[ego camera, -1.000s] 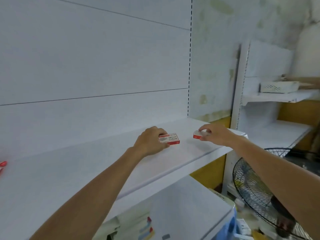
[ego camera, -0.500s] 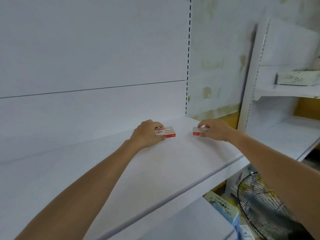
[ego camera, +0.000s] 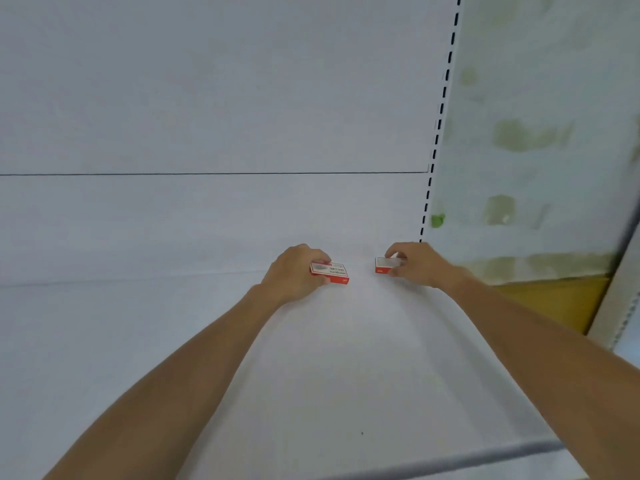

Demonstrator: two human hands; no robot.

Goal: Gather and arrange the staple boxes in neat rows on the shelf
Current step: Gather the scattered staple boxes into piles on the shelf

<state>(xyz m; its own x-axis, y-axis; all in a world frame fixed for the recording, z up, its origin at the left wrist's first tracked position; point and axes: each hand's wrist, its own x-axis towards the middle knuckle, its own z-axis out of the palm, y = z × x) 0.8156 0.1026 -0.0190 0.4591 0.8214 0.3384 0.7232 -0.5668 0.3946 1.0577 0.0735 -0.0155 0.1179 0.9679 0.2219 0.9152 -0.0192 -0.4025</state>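
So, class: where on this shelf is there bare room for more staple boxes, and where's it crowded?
The shelf is bare left of the left hand and toward its front edge. Crowded at back: left staple box, right staple box, right hand.

Only the person's two arms are in sight, and both are bare along their whole visible length. The left forearm [ego camera: 194,368] enters at the lower left edge of the view, broad there and narrowing evenly to the wrist. The right forearm [ego camera: 540,344] enters at the lower right edge and tapers the same way. Both hands are bare. The left hand [ego camera: 298,271] shows a rounded back and a row of knuckles, and the right hand [ego camera: 420,266] shows its thumb and fingertips. The fingernails are too blurred to describe.
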